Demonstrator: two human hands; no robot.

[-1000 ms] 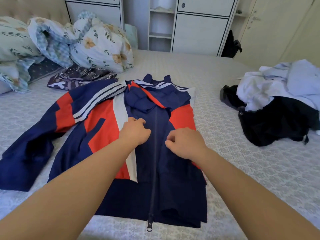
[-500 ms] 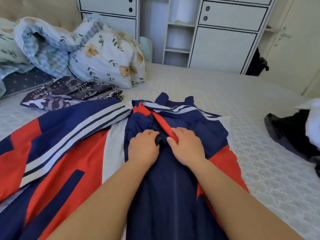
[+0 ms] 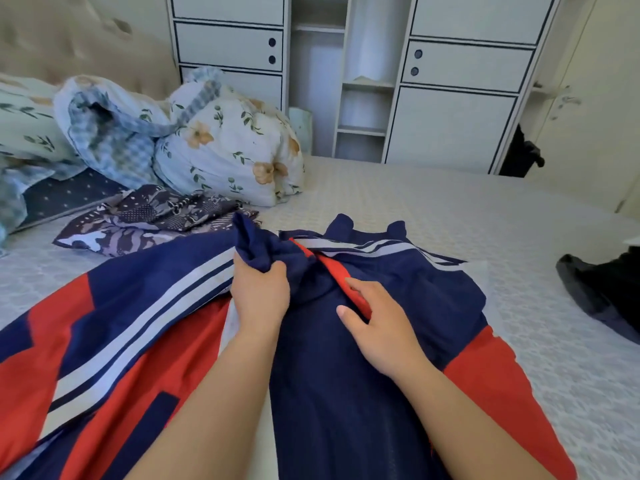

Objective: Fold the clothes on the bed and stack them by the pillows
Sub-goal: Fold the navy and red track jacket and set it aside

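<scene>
White cupboards (image 3: 450, 98) stand behind the bed (image 3: 398, 195); your track jacket (image 3: 346, 393) lies flat on it, right below you; a moment ago both hands pressed near the collar, and now your left hand (image 3: 260, 299) has bunched up the blue hood (image 3: 254, 247) and lifted it; its grip is clamped on that hood; your right hand (image 3: 377, 327) lies on the chest with fingers apart, holding nothing; so I think you are tucking the hood in before folding; the jacket runs long from you toward the cupboards, collar far away; one sleeve (image 3: 114, 306) sticks out left; floral pillows (image 3: 225, 147) wait at the far left.
</scene>
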